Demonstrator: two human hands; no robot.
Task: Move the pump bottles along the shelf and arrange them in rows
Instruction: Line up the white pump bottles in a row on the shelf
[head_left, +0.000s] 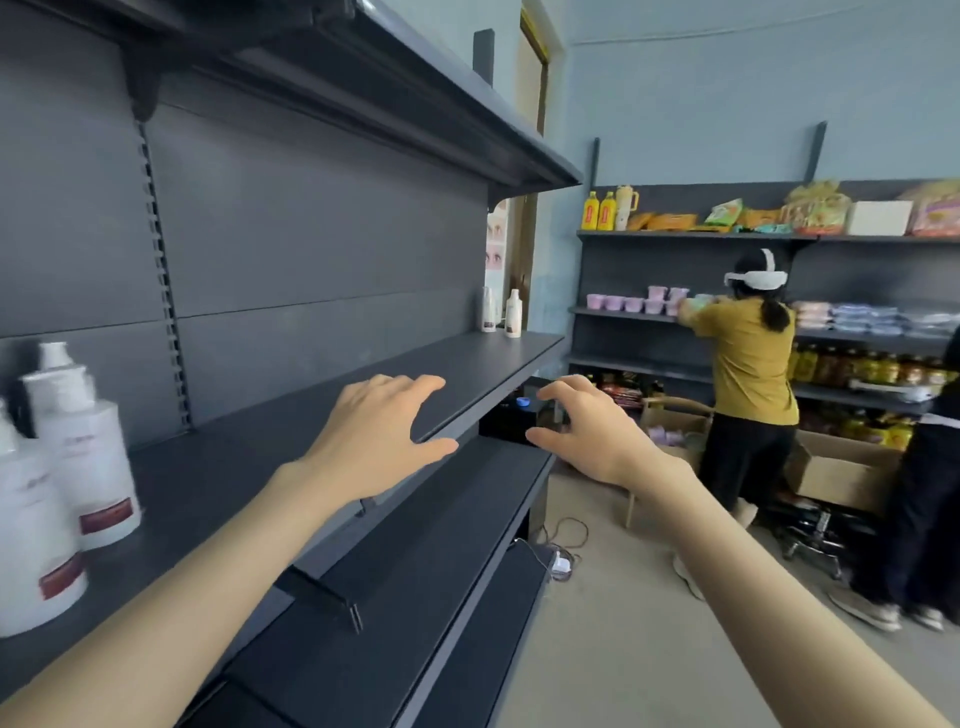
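1. Fingers (413, 387) of the left hand (374, 436) are spread and slightly bent, holding nothing; the hand hovers palm down over the front edge of the shelf (291, 415).
2. Fingers (571, 388) of the right hand (592, 434) are loosely curled and apart, with the thumb stuck out, gripping nothing; this hand hangs just past the shelf's front edge, over the aisle.
3. White near pump bottles (78, 447) with red labels stand upright in a cluster at the left end of the shelf; they are blurred, and lie well apart from the left fingers, back toward the wearer's left.
4. Two far pump bottles (513, 313) stand upright side by side at the shelf's far end, well ahead of both hands and touched by neither.
5. Below the hands runs a lower shelf (415, 571); an upper shelf (363, 78) juts out overhead.
6. Across the aisle a person (748, 353) in a mustard shirt and white headset reaches into the stocked shelves (675, 235) on the far wall; a cardboard box (841, 473) sits on the floor beside them; cables (563, 551) lie at the foot of the near unit.
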